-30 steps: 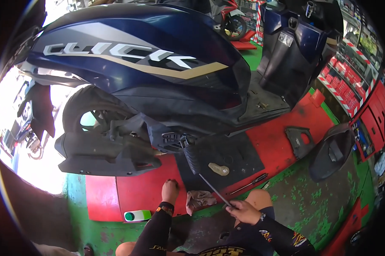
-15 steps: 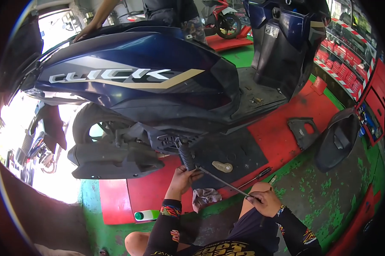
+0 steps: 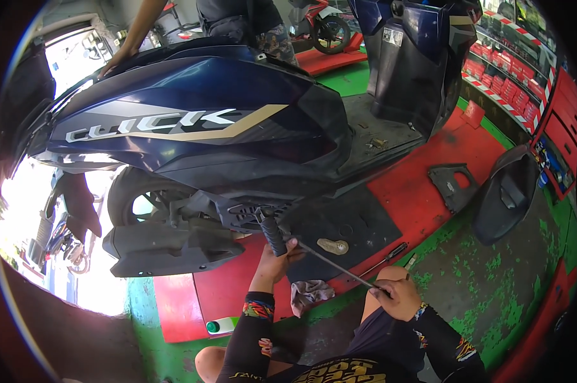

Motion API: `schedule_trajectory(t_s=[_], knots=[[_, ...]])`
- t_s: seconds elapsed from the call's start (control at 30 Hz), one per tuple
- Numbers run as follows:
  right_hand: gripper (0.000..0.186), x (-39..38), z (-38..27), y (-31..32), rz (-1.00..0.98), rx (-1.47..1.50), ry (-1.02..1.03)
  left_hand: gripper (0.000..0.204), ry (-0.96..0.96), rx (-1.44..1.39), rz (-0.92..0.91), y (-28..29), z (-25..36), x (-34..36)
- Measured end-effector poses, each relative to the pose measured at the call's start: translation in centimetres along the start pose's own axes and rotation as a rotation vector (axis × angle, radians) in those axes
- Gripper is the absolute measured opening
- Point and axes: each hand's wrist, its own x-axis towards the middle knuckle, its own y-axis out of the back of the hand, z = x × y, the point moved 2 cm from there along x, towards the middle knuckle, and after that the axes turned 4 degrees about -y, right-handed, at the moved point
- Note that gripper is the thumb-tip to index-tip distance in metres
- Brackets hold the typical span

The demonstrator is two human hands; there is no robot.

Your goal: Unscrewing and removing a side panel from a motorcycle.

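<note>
A dark blue scooter stands on a red lift platform, its side toward me. My left hand grips the black rubber kick-starter pedal that hangs below the scooter's black engine cover. My right hand is closed on the near end of a long thin metal rod, whose far end reaches the kick-starter by my left hand. My knee sits just under the right hand.
A black mat on the platform carries a small beige piece. A screwdriver, a grey rag and a green-capped white bottle lie near me. Black body panels rest at right. Another person's arm leans on the scooter.
My left hand rose from the red platform to the kick-starter pedal and gripped it. My right hand with the rod shifted slightly right. The view tilted, bringing another person into sight at the top.
</note>
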Motion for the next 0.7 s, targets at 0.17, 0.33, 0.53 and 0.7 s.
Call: schedule_trajectory(t_s=[0.17,0.33,0.53,0.7], knots=[[0.018,1.5,-2.6,-4.3,0.223,0.170,-0.073,0.016,-0.071,-0.123,0.093,-2.4,-1.2,3.4],[0.027,3.5,-4.1,-6.7,0.237,0.155,-0.133,0.024,-0.226,-0.064,0.130,-4.0,-1.9,5.7],[0.026,5.2,-4.9,-7.4,0.218,0.190,-0.166,0.028,-0.224,-0.053,0.160,-3.8,-1.7,6.7],[0.025,6.2,-4.9,-7.7,0.225,0.237,-0.152,0.028,-0.224,-0.081,0.175,-3.9,-1.8,7.0]])
